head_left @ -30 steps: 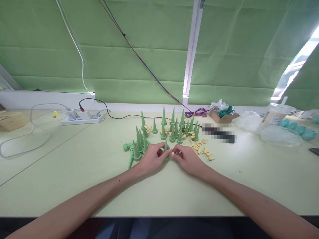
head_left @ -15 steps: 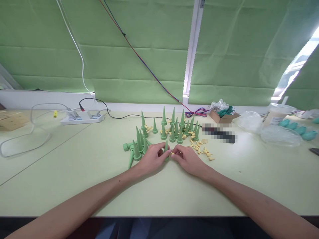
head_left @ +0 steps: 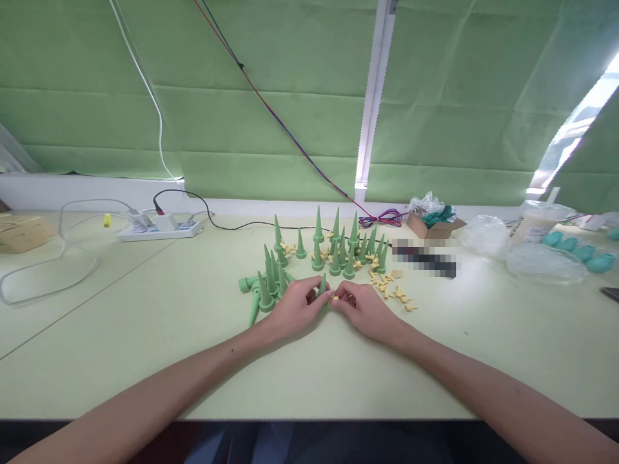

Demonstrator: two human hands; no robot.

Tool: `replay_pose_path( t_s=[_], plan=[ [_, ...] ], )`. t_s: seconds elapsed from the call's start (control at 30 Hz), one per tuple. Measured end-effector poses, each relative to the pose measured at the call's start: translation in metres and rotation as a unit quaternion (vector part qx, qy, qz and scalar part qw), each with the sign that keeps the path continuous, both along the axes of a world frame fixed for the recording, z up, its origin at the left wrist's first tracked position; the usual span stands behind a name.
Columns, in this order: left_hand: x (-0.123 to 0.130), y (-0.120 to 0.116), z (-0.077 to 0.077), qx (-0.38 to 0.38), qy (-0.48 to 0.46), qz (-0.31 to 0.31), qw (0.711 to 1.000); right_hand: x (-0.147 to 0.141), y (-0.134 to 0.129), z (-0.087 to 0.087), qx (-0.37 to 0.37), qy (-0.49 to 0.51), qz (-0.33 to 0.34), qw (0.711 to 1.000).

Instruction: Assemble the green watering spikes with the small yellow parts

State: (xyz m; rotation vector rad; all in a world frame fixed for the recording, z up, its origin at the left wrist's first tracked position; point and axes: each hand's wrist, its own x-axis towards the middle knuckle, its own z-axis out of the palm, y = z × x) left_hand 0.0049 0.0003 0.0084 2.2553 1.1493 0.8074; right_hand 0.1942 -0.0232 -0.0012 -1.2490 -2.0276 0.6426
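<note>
My left hand (head_left: 300,305) is closed round the lower part of a green cone (head_left: 323,287), which stands upright on the table. Between the thumb and fingers of my right hand (head_left: 360,307) is a small yellow piece (head_left: 335,298), held close against the cone's right side; fingertips hide most of it. The two hands nearly touch. Behind them stand several upright green cones (head_left: 334,263), with yellow bits among them. More green cones (head_left: 265,298) stand or lie left of my left hand. Loose yellow pieces (head_left: 400,294) are scattered right of my right hand.
A white power strip (head_left: 159,229) with plugs and cables is at the back left, near a cardboard box (head_left: 25,233). Back right are a small open box (head_left: 435,225), a blurred dark object (head_left: 425,259), plastic bags (head_left: 485,236), a cup (head_left: 536,222) and teal objects (head_left: 601,262).
</note>
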Motion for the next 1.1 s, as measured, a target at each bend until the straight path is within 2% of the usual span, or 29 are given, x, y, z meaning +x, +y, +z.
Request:
replay_pose_path(
  t_s=[1.1],
  plan=[
    [0.0001, -0.0007, 0.0016, 0.003, 0.003, -0.009, 1.000, 0.0003, 0.0004, -0.0011, 0.008, -0.008, 0.009, 1.000]
  ],
)
